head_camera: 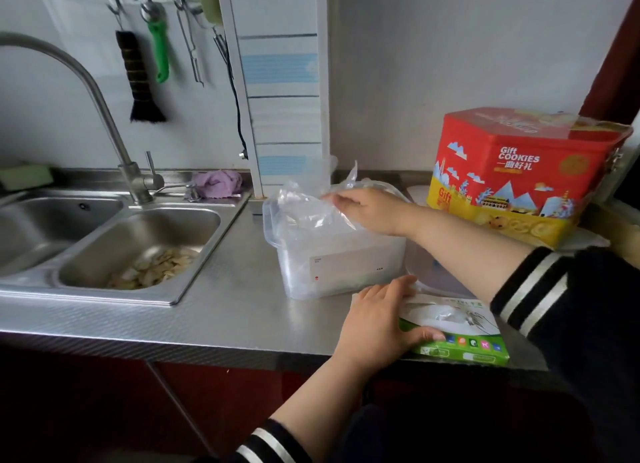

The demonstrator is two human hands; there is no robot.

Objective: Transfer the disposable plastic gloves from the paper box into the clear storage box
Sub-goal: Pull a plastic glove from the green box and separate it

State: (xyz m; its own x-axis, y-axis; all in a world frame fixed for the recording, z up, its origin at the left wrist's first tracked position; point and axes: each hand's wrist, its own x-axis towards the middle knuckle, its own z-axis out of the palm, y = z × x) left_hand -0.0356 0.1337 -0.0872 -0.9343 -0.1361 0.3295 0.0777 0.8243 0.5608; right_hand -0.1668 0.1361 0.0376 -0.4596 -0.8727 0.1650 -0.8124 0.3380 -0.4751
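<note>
The task is judged to be in mid-transfer. The right hand [367, 210] is positioned over the open top of the clear storage box [332, 255], fingers curled and pinching a bunch of disposable plastic gloves [308, 203]. The bunch rises above the box rim, so this batch is not yet seated inside. How many gloves already lie in the storage box cannot be determined through its translucent wall; a white label shows on its near face. The left hand [377, 320] rests on the paper box [460, 331], palm down and fingers extended across the top panel, thumb wrapped over the near edge, steadying it. Crinkled film shows in the paper box opening, which suggests stock remains to be moved. Placement: the storage box stands on the steel counter [242, 289] near frame centre; the paper box lies at 5 o'clock from it, close to the counter's front edge; the sink [138, 248] is at 9 o'clock; a red cookie tin [519, 175] stands at 2 o'clock. Orientation: the held gloves stand roughly upright, long axis 12-to-6, loose ends up. The paper box lies flat, long axis 10-to-4, opening upward.
</note>
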